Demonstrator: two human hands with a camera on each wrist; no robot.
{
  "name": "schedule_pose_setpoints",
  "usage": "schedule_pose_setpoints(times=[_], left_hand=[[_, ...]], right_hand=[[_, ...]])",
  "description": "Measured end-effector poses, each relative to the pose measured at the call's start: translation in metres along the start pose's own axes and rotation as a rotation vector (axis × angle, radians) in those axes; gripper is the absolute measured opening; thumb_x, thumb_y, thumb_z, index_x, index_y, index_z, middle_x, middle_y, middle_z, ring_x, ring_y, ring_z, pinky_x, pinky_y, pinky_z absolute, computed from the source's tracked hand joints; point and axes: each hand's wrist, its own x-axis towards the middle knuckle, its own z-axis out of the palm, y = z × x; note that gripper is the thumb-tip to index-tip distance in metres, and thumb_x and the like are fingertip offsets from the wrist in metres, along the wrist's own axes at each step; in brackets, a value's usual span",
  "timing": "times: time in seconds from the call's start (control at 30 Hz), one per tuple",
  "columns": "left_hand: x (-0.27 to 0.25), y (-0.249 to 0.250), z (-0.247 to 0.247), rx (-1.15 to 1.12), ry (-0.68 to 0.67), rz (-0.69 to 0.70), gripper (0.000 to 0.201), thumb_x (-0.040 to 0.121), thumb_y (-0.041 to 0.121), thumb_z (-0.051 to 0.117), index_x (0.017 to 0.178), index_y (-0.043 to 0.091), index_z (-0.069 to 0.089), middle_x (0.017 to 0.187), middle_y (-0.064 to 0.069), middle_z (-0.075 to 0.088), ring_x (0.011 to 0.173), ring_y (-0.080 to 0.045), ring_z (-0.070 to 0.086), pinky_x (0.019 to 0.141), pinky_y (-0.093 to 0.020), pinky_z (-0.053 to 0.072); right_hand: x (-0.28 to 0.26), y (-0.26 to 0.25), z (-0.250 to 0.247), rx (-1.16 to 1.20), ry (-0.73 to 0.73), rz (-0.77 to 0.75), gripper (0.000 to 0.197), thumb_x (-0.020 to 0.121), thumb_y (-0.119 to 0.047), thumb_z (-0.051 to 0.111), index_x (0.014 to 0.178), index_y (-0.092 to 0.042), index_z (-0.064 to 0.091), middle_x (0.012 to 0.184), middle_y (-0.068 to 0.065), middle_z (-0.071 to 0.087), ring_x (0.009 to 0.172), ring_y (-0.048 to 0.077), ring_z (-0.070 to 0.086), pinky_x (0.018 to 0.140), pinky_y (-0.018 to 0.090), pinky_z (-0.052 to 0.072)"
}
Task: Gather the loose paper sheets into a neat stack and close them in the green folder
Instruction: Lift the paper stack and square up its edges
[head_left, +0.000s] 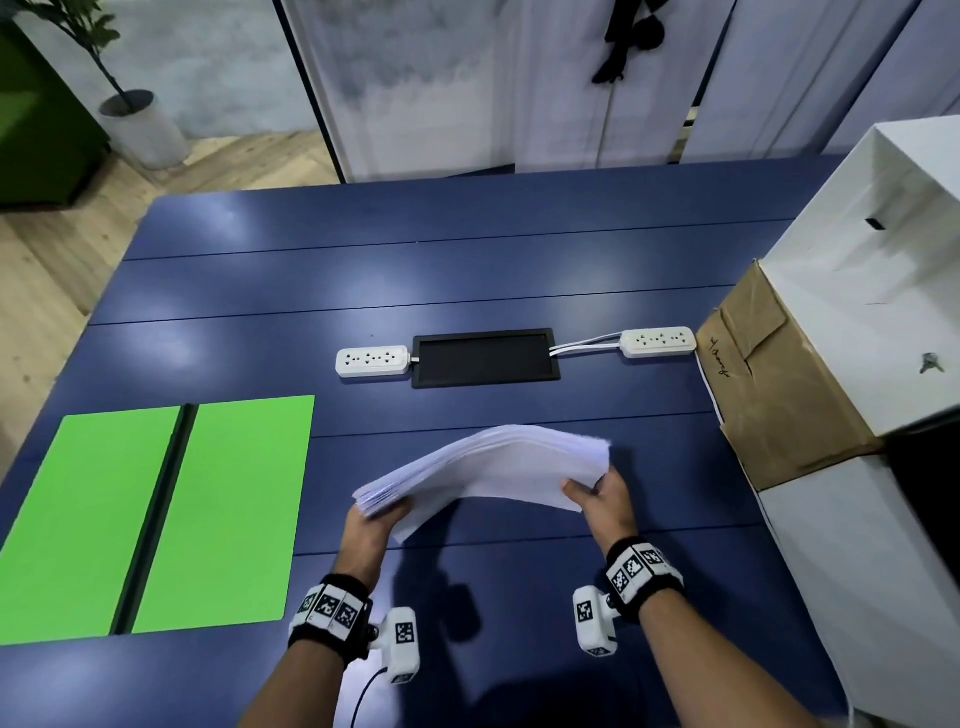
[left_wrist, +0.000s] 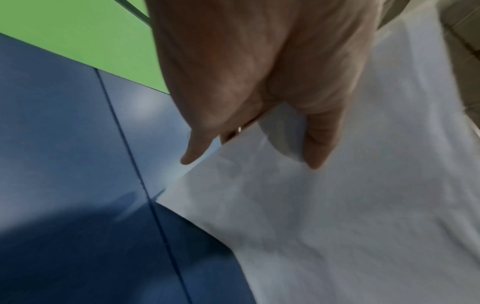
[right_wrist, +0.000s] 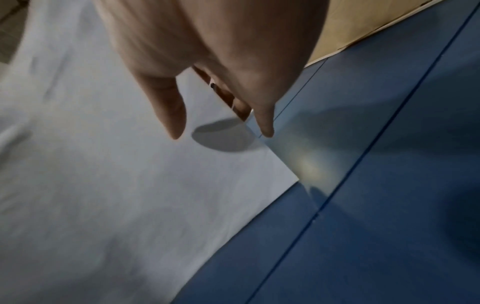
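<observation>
A thick stack of white paper sheets (head_left: 493, 467) is lifted above the blue table, bowed upward in the middle. My left hand (head_left: 371, 525) grips its left end, thumb on top (left_wrist: 319, 142) and fingers beneath the paper (left_wrist: 337, 226). At the stack's right end my right hand (head_left: 602, 499) holds it the same way, with the thumb (right_wrist: 168, 111) lying over the paper (right_wrist: 103, 185). The sheets' edges are slightly fanned at the left end. The green folder (head_left: 156, 514) lies open and flat on the table to the left, dark spine in the middle, nothing inside it; a corner of the folder (left_wrist: 78, 35) shows in the left wrist view.
Two white power strips (head_left: 371, 361) (head_left: 657, 342) flank a black cable tray (head_left: 485, 358) at the table's centre. A brown cardboard box (head_left: 769, 395) and tall white boxes (head_left: 872, 291) crowd the right side. The blue table (head_left: 467, 280) extends far back.
</observation>
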Motion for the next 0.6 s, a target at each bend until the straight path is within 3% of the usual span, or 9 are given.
schedule_pose_setpoints(times=[0.13,0.23,0.27,0.33,0.43,0.47,0.53,0.6], left_hand=[[-0.001,-0.008,-0.002,0.008,0.029,-0.021,0.047,0.068,0.024,0.081,0.107,0.003,0.069,0.099,-0.004,0.073,0.089,-0.01,0.066,0.081,-0.023,0.052],[-0.003,-0.014,0.005,0.05,0.027,-0.035,0.017,0.085,-0.005,0.069,0.095,0.008,0.064,0.079,0.005,0.07,0.072,-0.001,0.061,0.069,-0.012,0.049],[-0.001,-0.018,0.008,0.069,0.03,-0.038,0.024,0.088,-0.014,0.061,0.092,0.01,0.064,0.074,0.007,0.071,0.068,0.002,0.06,0.065,-0.011,0.047],[-0.001,-0.018,0.011,0.069,0.032,-0.055,0.028,0.089,-0.015,0.059,0.092,0.012,0.064,0.07,0.014,0.072,0.064,0.007,0.059,0.061,-0.009,0.045],[-0.003,-0.011,0.011,0.017,-0.01,-0.074,0.025,0.076,0.001,0.079,0.094,0.014,0.067,0.072,0.014,0.074,0.066,0.006,0.062,0.065,-0.008,0.048],[-0.003,-0.008,0.01,0.018,-0.025,-0.059,0.033,0.068,0.006,0.085,0.096,0.011,0.068,0.075,0.012,0.074,0.069,0.004,0.064,0.067,-0.009,0.05],[-0.004,0.002,0.008,0.028,-0.045,-0.017,0.032,0.07,0.001,0.081,0.099,0.003,0.067,0.08,0.007,0.073,0.074,-0.001,0.065,0.071,-0.011,0.052],[-0.003,0.014,0.003,0.007,-0.058,0.03,0.025,0.075,-0.011,0.075,0.095,-0.002,0.062,0.083,0.007,0.071,0.076,-0.001,0.065,0.072,-0.012,0.051]], right_hand=[[-0.002,0.006,-0.001,0.059,-0.044,0.076,0.049,0.081,0.015,0.067,0.122,-0.01,0.061,0.113,0.005,0.074,0.1,0.016,0.071,0.082,0.022,0.057],[-0.004,0.015,0.001,0.029,-0.046,0.116,0.045,0.08,0.009,0.072,0.121,-0.007,0.064,0.113,0.008,0.075,0.104,0.021,0.071,0.088,0.028,0.057],[-0.005,0.017,0.003,0.018,-0.046,0.125,0.043,0.08,0.007,0.072,0.12,-0.006,0.065,0.114,0.01,0.075,0.104,0.023,0.071,0.089,0.03,0.056],[-0.005,0.017,0.004,0.014,-0.037,0.134,0.04,0.082,0.007,0.071,0.12,-0.005,0.065,0.114,0.01,0.074,0.106,0.025,0.07,0.089,0.029,0.054],[-0.006,0.012,0.006,0.015,-0.051,0.128,0.034,0.085,0.007,0.07,0.114,-0.01,0.067,0.108,0.004,0.074,0.106,0.026,0.069,0.087,0.024,0.054],[-0.005,0.01,0.006,0.009,-0.054,0.125,0.032,0.085,0.008,0.07,0.11,-0.011,0.068,0.104,0.003,0.074,0.106,0.027,0.069,0.083,0.021,0.054],[-0.005,0.0,0.004,0.018,-0.038,0.101,0.031,0.083,0.01,0.07,0.105,-0.012,0.069,0.1,0.002,0.075,0.102,0.028,0.071,0.083,0.026,0.056],[-0.004,-0.015,0.002,0.051,0.006,0.053,0.037,0.082,0.013,0.069,0.104,-0.016,0.068,0.099,0.0,0.076,0.095,0.021,0.072,0.086,0.03,0.056]])
